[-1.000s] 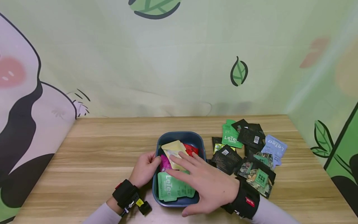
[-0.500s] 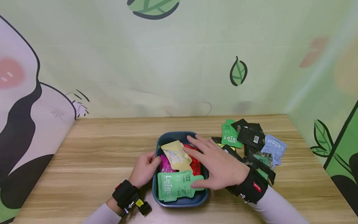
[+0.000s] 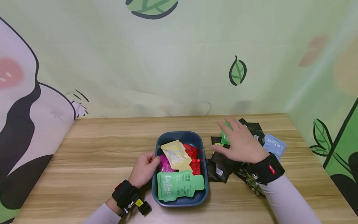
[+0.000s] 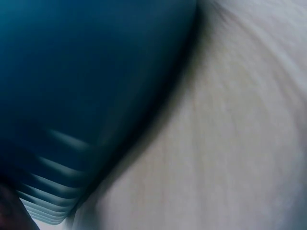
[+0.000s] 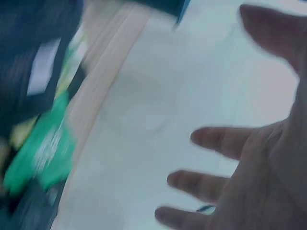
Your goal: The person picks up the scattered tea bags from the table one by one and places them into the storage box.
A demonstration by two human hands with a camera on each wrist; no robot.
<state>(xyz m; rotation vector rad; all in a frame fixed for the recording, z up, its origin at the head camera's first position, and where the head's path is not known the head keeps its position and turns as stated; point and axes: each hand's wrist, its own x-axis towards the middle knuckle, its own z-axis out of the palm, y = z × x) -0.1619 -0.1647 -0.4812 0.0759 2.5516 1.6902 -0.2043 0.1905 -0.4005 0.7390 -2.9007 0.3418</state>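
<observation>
My left hand [image 3: 144,169] grips the left rim of a dark blue plastic basket [image 3: 181,203], thumb at the edge. Inside lie a green sachet printed LeTea [image 3: 179,186], a pale yellow sachet [image 3: 176,155], a magenta sachet [image 3: 165,164] and red sachets [image 3: 195,166]. To the right, my right hand [image 3: 243,143] hovers over a loose heap of sachets, fingers spread, palm holding nothing in the right wrist view. Black sachets [image 3: 219,171] and a partly covered green sachet [image 5: 43,148] lie beneath it. The left wrist view shows the basket's slotted side [image 4: 57,177].
A light blue sachet [image 3: 275,144] lies at the heap's right side. The wooden table [image 3: 112,137] runs back to a printed backdrop [image 3: 167,68] with leaf drawings. A black sachet's edge lies close beside the basket's right wall.
My right hand has moved from over the basket rightward and away from me to above the sachet heap, uncovering the basket's contents. The left hand stays at the rim.
</observation>
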